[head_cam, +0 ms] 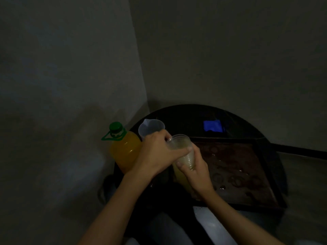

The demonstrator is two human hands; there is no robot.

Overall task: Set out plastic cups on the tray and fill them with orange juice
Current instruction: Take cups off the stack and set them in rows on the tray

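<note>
Both hands are wrapped round a stack of plastic cups (184, 151), held up in the air. The left hand (155, 152) grips the top of the stack, with its fingers curled over the rim and its thumb lying across the side. The right hand (194, 168) holds the lower part, fingers curled tight round it from below. It is too dark to tell how many cups are in the stack. The stack leans a little and sits above the near left corner of the tray (251, 161). The tray is dark and flat, with wet ring marks on it, and no cup stands on it that I can see. So I think this is the very first step: pulling one cup off the stack. Next, the top hand needs to twist and lift just one cup free while the other hand keeps the rest from coming too, and then set that cup upright on the tray. Both arms reach forward from the near side, wrists bent in toward each other. Just to the left stands the big orange juice bottle (124, 152), full, with its green cap (115, 126) on. Behind the hands is a clear jug (150, 129). All of it rests on a round black table (185, 117), with something blue (212, 126) at the far side.
</note>
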